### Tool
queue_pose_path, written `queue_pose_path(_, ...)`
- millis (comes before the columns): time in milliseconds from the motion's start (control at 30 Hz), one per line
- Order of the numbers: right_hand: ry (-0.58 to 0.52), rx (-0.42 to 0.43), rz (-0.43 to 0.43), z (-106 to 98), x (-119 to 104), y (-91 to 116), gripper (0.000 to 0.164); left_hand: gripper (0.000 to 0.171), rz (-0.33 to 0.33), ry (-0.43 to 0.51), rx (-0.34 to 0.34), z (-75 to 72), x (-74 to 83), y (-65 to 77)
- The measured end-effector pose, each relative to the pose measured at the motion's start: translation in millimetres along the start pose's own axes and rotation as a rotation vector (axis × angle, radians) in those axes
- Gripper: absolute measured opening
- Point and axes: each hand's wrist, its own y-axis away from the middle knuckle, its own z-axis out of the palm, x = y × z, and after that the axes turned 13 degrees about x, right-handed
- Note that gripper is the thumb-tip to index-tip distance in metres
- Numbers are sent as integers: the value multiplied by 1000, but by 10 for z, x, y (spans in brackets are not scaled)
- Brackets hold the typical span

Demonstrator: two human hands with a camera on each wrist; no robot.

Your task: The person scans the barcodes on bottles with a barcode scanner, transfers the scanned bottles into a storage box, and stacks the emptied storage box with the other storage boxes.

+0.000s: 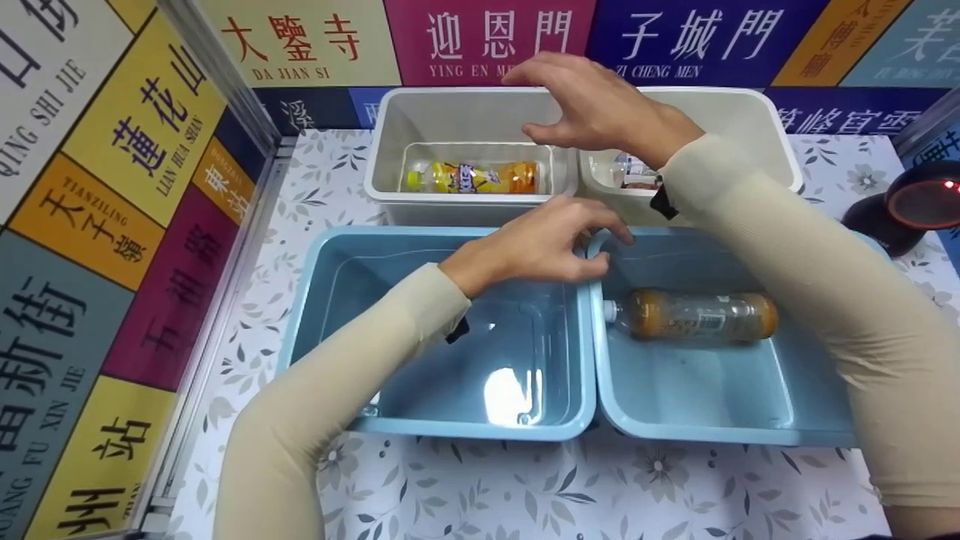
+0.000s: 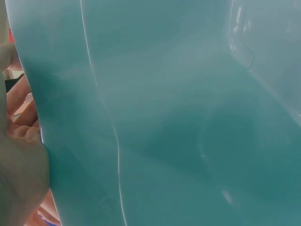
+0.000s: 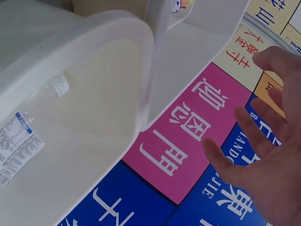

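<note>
Floral table point(image 1: 495, 487) before lettered walls point(image 1: 300, 37): both hands unladen over bins

Near the rear edge of the table, the left white bin point(image 1: 465, 120) and the right white bin point(image 1: 750, 127) stand side by side. Just in front, the left blue bin point(image 1: 480, 431) adjoins the right blue bin point(image 1: 720, 435). The left hand point(image 1: 540, 240), fingers and thumb loosely bent, grasps nothing; it lies over the rear right corner of the left blue bin, beside the adjoining rims. Contact with either rim cannot be judged. The right hand point(image 1: 596, 105) is released, fingers spread, raised over the white pair where they meet; its visible palm is bare. A yellow-capped bottle point(image 1: 480, 178) lies along the front edge inside the left white bin. A clear labelled item point(image 3: 21, 148) lies in the right white bin, partly hidden behind the wrist in the head view. An orange-brown bottle point(image 1: 701, 316) lies on its side in the right blue bin, white cap at the left wall. A black device point(image 1: 892, 210) with red lights stands by the table's right edge.
</note>
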Motion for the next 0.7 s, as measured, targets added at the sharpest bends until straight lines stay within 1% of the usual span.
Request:
queue_pose_path(200,-22,3,-26,-35,17,50,61,39,13,19,17,2,-15,27)
queue_pose_path(367,-33,28,-73,-108,4,99,58,38,16,28,29,9,-10,30)
queue_pose_path(467,-28,36,-99,-158,-5,149,58,37,26,31,38,13,-2,23)
queue_pose_path(700,-17,51,-122,-245,-3,293,59,37,22,20,37,19,14,11)
